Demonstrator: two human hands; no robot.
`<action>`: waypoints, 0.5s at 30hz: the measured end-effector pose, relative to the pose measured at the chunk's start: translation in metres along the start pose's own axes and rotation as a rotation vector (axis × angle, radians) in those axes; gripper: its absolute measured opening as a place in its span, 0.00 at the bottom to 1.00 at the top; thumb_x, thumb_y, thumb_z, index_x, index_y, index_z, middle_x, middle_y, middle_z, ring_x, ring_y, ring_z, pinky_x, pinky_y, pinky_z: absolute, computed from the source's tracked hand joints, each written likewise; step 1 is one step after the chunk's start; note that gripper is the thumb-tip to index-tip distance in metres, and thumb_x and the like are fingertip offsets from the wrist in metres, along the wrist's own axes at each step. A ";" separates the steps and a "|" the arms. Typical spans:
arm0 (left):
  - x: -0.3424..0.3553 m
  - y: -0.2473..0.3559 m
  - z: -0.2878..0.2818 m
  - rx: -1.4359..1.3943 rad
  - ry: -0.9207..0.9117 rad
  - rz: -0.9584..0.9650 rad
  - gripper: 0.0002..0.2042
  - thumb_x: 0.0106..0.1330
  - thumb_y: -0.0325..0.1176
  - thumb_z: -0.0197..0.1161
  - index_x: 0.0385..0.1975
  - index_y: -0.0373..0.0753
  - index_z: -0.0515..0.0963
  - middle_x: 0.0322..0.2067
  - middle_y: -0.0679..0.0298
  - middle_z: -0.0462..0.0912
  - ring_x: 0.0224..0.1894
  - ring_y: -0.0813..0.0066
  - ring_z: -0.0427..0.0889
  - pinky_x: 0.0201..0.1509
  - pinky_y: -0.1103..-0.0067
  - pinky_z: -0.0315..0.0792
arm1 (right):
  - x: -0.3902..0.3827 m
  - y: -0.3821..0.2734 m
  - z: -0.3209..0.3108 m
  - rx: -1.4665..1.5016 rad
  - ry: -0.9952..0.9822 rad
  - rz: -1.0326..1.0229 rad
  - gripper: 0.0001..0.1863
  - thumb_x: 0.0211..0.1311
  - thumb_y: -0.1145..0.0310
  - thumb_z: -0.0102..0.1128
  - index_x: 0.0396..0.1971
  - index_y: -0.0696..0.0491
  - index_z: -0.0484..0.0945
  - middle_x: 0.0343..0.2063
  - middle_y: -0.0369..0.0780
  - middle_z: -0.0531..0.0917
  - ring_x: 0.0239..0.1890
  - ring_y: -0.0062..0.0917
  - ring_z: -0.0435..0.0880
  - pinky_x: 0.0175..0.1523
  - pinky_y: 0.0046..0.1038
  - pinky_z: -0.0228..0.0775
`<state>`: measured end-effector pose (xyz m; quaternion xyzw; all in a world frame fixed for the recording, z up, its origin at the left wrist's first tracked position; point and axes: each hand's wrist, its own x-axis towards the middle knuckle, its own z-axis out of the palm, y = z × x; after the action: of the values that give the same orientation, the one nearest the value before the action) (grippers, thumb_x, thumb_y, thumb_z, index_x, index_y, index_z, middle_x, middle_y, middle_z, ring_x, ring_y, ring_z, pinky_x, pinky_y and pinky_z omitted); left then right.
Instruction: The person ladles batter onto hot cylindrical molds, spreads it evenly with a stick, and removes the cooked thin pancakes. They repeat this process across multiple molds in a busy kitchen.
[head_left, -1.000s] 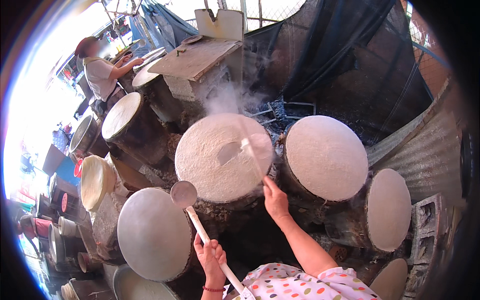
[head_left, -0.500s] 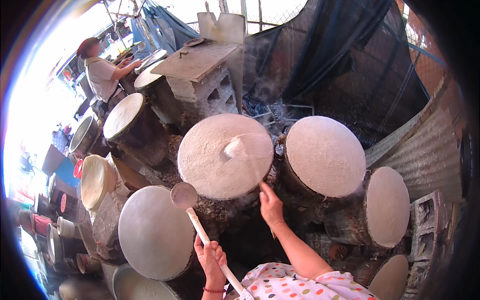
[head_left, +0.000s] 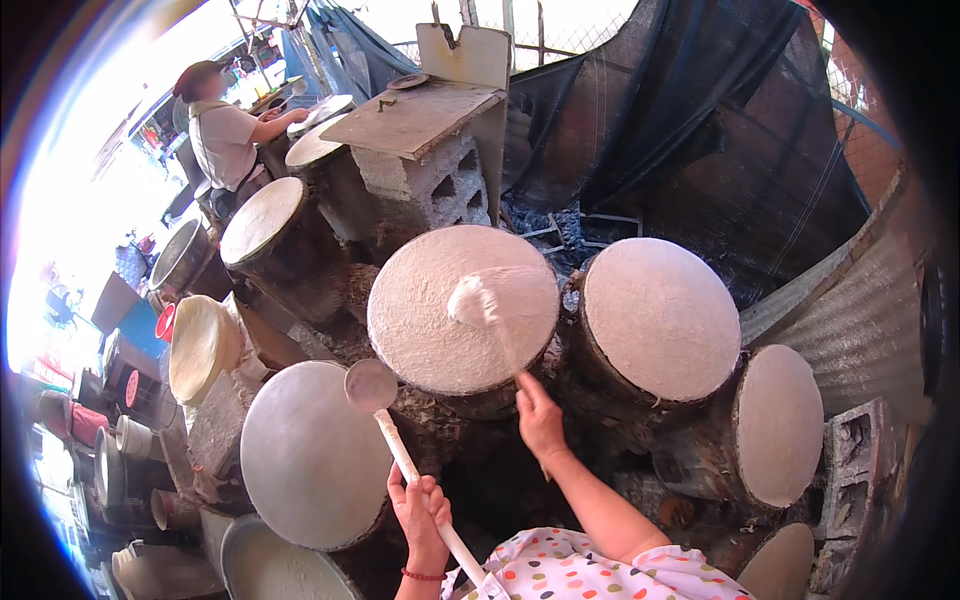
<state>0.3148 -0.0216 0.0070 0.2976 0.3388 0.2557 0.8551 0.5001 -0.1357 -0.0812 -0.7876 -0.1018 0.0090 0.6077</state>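
Observation:
My left hand (head_left: 420,525) grips the pale handle of a ladle (head_left: 371,385), whose round cup is tilted up over the edge of a grey cloth-topped pot (head_left: 310,470). My right hand (head_left: 540,420) is closed on a thin wooden tool (head_left: 505,340); its white-coated end rests on the middle of a steaming round pot top (head_left: 430,340) coated in pale batter. Another coated pot top (head_left: 660,315) stands to the right of it, with a smaller one (head_left: 778,430) beyond my right forearm.
A co-worker (head_left: 225,140) works at pots at the back left. A board on concrete blocks (head_left: 420,120) stands behind the middle pot. Dark netting (head_left: 690,130) hangs at the back; corrugated metal (head_left: 840,300) and more blocks (head_left: 850,470) border the right. Buckets and basins crowd the left.
My right hand has moved slightly left and down, drawing the tool's coated end a little left across the middle pot top. The view has shifted slightly, and the steam has thinned.

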 end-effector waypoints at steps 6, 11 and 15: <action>0.042 0.019 0.047 0.141 -0.095 0.051 0.20 0.69 0.29 0.52 0.57 0.49 0.57 0.26 0.65 0.69 0.16 0.84 0.63 0.14 0.88 0.60 | 0.085 0.009 -0.049 0.234 -0.150 0.491 0.19 0.70 0.60 0.45 0.59 0.41 0.70 0.12 0.28 0.58 0.08 0.12 0.55 0.11 0.19 0.51; 0.086 0.010 0.101 0.275 -0.104 0.072 0.22 0.68 0.28 0.53 0.59 0.47 0.56 0.26 0.65 0.69 0.16 0.84 0.63 0.14 0.87 0.59 | 0.063 0.022 -0.079 -0.054 -0.426 -0.026 0.19 0.66 0.65 0.50 0.55 0.52 0.73 0.31 0.42 0.82 0.30 0.29 0.82 0.34 0.28 0.75; 0.110 -0.029 0.117 0.346 -0.115 0.129 0.22 0.68 0.26 0.52 0.59 0.48 0.56 0.23 0.67 0.68 0.15 0.84 0.63 0.13 0.86 0.59 | 0.016 0.012 -0.088 -0.080 -0.249 -0.084 0.17 0.65 0.68 0.51 0.53 0.55 0.74 0.45 0.48 0.81 0.48 0.33 0.82 0.49 0.27 0.73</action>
<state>0.4781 -0.0110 0.0095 0.4755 0.3083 0.2307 0.7910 0.5302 -0.2203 -0.0678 -0.7989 -0.2095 0.0771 0.5584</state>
